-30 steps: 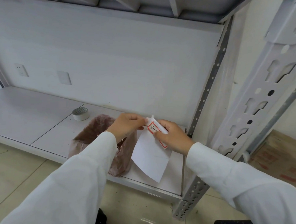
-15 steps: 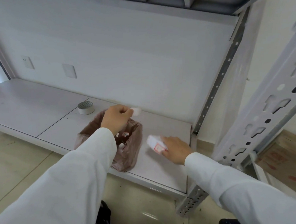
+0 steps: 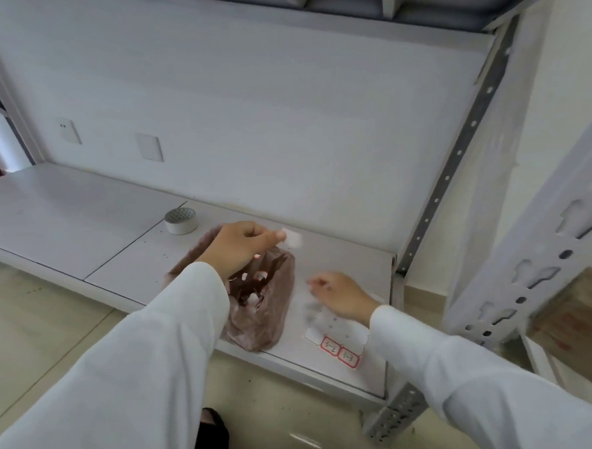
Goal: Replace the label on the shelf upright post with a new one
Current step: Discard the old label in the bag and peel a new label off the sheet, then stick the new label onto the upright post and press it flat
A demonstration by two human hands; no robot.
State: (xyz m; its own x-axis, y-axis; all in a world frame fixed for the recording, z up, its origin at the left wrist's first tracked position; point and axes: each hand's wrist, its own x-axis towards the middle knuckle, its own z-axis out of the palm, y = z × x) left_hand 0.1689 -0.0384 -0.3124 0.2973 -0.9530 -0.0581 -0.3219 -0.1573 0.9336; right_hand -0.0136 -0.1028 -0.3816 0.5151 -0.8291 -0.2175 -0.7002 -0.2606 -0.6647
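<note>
My left hand (image 3: 239,246) pinches a small white label (image 3: 292,238) between thumb and fingertips, above the brown plastic bag (image 3: 263,315) on the shelf board (image 3: 344,259). My right hand (image 3: 339,292), blurred, hovers just above the board with fingers loosely apart and nothing in it. Below it lies the white label sheet (image 3: 338,339) with two red-bordered labels (image 3: 339,350) at its near edge. The grey slotted upright post (image 3: 543,263) stands at the right.
A roll of white tape (image 3: 180,220) sits on the board behind the bag. The bag holds scraps. A perforated rear post (image 3: 455,154) rises at the shelf's back right corner. A cardboard box (image 3: 581,326) is behind the front post.
My right hand has laid the label sheet flat on the board and let go. My left hand peeled a white label off and carried it over the bag.
</note>
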